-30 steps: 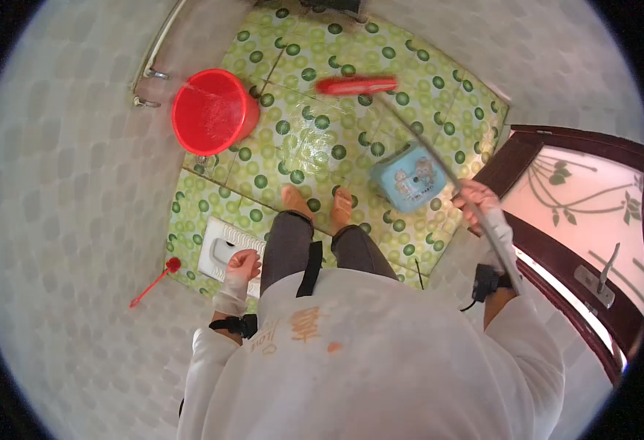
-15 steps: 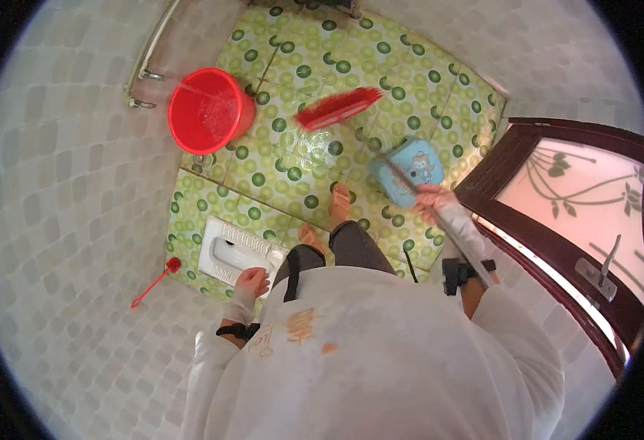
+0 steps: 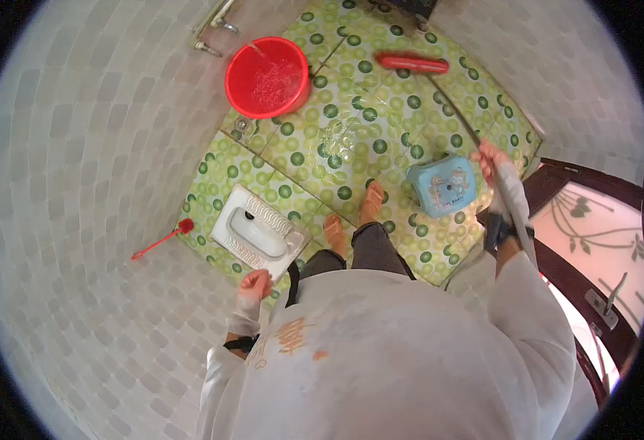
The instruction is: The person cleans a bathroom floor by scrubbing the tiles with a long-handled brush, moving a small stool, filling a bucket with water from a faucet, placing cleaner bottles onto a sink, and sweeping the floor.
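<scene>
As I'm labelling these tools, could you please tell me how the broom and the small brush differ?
The broom has a long grey handle, the small brush a short red one. The broom's head is wide, the small brush's roundish. The right hand holds the broom; the small brush is unheld. Both heads are red.

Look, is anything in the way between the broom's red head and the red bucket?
Nothing visible: only patterned floor lies between the broom head and the red bucket. The blue stool sits off that line, near the right hand gripping the broom handle.
</scene>
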Demonstrator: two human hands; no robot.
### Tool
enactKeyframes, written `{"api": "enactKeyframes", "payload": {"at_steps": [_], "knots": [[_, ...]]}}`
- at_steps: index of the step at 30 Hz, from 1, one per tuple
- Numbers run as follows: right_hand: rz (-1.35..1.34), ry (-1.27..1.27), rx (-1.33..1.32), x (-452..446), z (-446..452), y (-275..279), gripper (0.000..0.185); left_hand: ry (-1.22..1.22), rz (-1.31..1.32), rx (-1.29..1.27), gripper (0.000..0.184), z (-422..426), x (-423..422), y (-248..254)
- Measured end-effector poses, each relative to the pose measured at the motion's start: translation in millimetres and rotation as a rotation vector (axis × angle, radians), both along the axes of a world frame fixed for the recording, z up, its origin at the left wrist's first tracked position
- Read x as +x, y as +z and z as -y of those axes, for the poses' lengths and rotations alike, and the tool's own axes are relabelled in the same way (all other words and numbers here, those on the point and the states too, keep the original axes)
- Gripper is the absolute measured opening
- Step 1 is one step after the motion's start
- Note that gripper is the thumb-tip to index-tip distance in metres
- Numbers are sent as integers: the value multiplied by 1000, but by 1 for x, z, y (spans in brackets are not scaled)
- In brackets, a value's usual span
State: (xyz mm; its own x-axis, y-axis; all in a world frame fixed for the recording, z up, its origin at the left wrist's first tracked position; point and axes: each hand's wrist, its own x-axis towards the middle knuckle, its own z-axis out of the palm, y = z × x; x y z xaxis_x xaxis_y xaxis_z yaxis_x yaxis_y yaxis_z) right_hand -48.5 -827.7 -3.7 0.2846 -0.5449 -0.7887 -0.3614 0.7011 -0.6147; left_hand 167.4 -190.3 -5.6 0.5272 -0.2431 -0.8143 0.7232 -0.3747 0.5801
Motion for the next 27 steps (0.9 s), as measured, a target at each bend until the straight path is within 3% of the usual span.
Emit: {"api": "enactKeyframes", "payload": {"at_steps": [2, 4, 5, 7, 8, 12, 14, 16, 19, 21, 23, 26, 27], "knots": [[-27, -1, -13, 15, 6, -16, 27, 80, -94, 82, 5, -35, -26, 11], [35, 96, 99, 16, -17, -32, 25, -145, -89, 386, 4, -49, -31, 35], [-34, 182, 38, 17, -35, -46, 21, -144, -94, 383, 4, -57, -35, 36], [2, 288, 132, 9, -86, -53, 36, 87, -140, 337, 7, -71, -51, 35], [25, 290, 121, 12, -117, -35, 49, -23, -162, 329, 10, -77, -48, 30], [-35, 371, 218, 23, -183, 13, 50, -327, 7, 146, 16, -82, -20, 5], [-4, 396, 247, 21, -196, 33, 46, -78, -33, -28, 13, -64, 1, -7], [21, 398, 248, 15, -192, 51, 44, 15, 30, -188, 7, -31, 20, 14], [82, 324, 182, -9, -175, 48, 41, 135, 124, -23, 14, 3, 22, 52], [89, 246, 64, -15, -161, 48, 37, 135, 129, -36, 16, -16, 15, 44], [-11, 173, 56, -1, -149, 48, 30, -13, 7, -105, 18, -58, 3, 25], [-45, 110, 115, -3, -114, 2, 25, 55, -150, -52, 10, -127, -29, -7], [-39, 108, 117, -8, -123, -16, 25, -23, -140, 42, 11, -146, -39, -7]]}}
